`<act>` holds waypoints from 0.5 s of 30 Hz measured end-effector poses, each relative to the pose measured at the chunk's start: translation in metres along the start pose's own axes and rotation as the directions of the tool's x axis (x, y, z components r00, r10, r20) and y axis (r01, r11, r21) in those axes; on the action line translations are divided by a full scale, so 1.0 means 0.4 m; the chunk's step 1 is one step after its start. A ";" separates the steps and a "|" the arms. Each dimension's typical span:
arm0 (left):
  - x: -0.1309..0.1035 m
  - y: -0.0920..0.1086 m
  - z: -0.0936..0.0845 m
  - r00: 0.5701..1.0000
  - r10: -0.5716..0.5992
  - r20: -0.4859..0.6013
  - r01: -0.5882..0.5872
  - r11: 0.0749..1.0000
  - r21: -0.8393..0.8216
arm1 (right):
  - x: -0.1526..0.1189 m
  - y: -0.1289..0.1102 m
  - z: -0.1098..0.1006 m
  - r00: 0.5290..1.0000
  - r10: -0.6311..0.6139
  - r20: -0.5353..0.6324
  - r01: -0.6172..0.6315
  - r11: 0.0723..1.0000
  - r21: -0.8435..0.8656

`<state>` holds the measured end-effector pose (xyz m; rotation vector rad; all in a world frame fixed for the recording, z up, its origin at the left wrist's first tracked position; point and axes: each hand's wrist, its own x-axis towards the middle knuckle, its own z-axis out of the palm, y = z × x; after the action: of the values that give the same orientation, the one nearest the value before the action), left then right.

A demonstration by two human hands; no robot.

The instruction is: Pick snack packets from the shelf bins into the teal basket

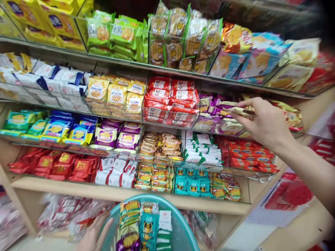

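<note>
Teal basin (180,226); purple-gold snack packet (237,110); red packets (170,99); green packets (115,33).

Bright, even store lighting from above; colours saturated, no hard shadows on stock. You get soft glare streaks along clear acrylic bin fronts (167,120) and on glossy wrappers. Motion blur smears whole frame: print on packets unreadable, worst at top left yellow packs (39,21) and right edge. Your right hand (264,122) blurred at fingertips; left hand (92,235) soft, slightly shaded at bottom. Teal basket (180,230) rim soft too. Shelves bow and tilt toward edges. Dark smudge in top right corner.
</note>
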<state>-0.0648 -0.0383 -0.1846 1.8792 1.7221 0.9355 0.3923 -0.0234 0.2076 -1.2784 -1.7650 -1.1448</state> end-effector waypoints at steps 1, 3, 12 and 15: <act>-0.002 0.007 -0.004 1.000 -0.017 0.005 0.017 1.000 0.000 | -0.031 -0.042 -0.007 1.000 -0.002 -0.011 0.003 0.997 0.076; -0.008 0.021 -0.011 0.999 -0.033 0.020 0.033 0.999 0.000 | -0.099 -0.137 -0.004 0.999 -0.005 0.039 -0.005 0.966 0.258; -0.037 0.054 -0.057 0.999 0.038 0.000 -0.038 0.999 0.016 | -0.418 -0.605 0.237 0.593 -0.291 0.751 -0.684 0.310 0.660; -0.052 0.096 -0.083 0.988 0.153 0.022 -0.154 0.987 0.042 | -0.478 -0.699 0.332 0.399 -0.453 0.797 -0.860 0.118 0.497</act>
<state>-0.0620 -0.0686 -0.1391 2.0665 1.6176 0.9407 0.1797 -0.0101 -0.0875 -1.1174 -1.9994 1.3999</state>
